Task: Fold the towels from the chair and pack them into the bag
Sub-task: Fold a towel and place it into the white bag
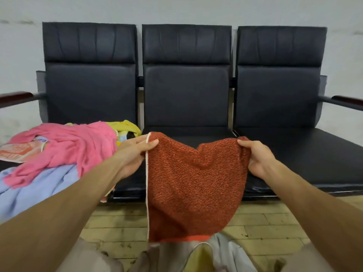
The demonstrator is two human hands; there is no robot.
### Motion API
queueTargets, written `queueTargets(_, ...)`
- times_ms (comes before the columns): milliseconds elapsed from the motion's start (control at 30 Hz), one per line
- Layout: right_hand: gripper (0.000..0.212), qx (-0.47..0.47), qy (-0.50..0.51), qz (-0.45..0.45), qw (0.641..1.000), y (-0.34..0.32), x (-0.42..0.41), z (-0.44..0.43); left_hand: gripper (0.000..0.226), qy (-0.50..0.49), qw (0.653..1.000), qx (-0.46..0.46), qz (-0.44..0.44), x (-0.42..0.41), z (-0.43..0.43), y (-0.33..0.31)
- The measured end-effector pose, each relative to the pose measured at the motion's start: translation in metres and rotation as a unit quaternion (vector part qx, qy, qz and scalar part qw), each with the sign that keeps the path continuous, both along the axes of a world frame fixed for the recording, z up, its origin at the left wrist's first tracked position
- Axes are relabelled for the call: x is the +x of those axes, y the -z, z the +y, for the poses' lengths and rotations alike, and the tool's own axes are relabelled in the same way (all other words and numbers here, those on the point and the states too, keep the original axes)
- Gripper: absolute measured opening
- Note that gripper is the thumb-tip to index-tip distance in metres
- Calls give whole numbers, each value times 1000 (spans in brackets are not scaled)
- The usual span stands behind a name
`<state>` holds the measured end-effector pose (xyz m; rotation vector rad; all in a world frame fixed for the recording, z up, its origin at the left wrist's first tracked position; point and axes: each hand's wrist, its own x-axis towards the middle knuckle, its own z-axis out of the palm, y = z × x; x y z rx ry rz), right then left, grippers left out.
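A rust-red terry towel (194, 189) hangs in the air in front of the middle seat. My left hand (135, 152) pinches its upper left corner by the white edge, and my right hand (255, 158) grips its upper right corner. The towel sags in the middle between the two hands. A heap of towels lies on the left seat: a pink one (74, 148) on top, a light blue one (39, 187) under it, a yellow one (127, 126) behind, and an orange patterned one (19, 152) at the far left. A grey-and-yellow bag (206, 256) lies open below the towel.
A row of three black padded chairs (186, 95) stands against a white wall, with wooden armrests (15, 96) at both ends. The right seat (304, 154) is bare. The floor (265, 222) is yellowish brick.
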<state>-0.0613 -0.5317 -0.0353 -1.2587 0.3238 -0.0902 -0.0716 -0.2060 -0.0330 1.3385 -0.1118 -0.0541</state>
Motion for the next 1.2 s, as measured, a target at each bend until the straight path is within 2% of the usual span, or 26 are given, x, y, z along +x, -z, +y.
queueTargets(67,23,-36,-7,-26,999,-1,-3,2,22,-61,997,53,1,0,-3,3)
queueTargets(133,22,-112,15,-49,992,0,-3,0,12,-126,980,152,-10,4,1,8)
queueTargets(233,17,-203,58,-48,976,6,4,-10,17,-165,960,225,-24,12,15,13)
queueTargets(400,6,-254,56,-35,965,11,6,-8,16,-232,906,346,-74,16,21,19)
queueTargets(500,8,-239,69,-35,968,9,5,-3,13,-220,926,297,-70,16,16,20)
queueTargets(600,20,-175,92,-66,978,-4,3,-2,7,-227,956,171,-70,13,10,10)
queueTargets(667,34,-110,117,-98,982,-17,-1,-3,13,-243,964,83,-63,10,7,-3)
queueTargets(733,27,-56,130,-121,983,-30,-4,-3,17,-237,971,9,-40,7,6,-18)
queueTargets(800,13,-43,127,-138,981,-45,-9,2,21,-214,976,-34,-27,1,4,-37)
queueTargets(900,16,-24,133,-169,976,-73,-13,11,18,-161,982,-86,-42,-12,1,-72)
queueTargets(1000,20,-35,132,-201,970,-109,-22,17,31,-158,980,-99,-73,-23,4,-107)
queueTargets(1133,24,-76,154,-239,956,-151,-41,21,28,-231,964,-24,-131,-33,6,-145)
queueTargets(1200,21,-150,193,-257,935,-163,-48,21,28,-258,951,27,-166,-37,9,-160)
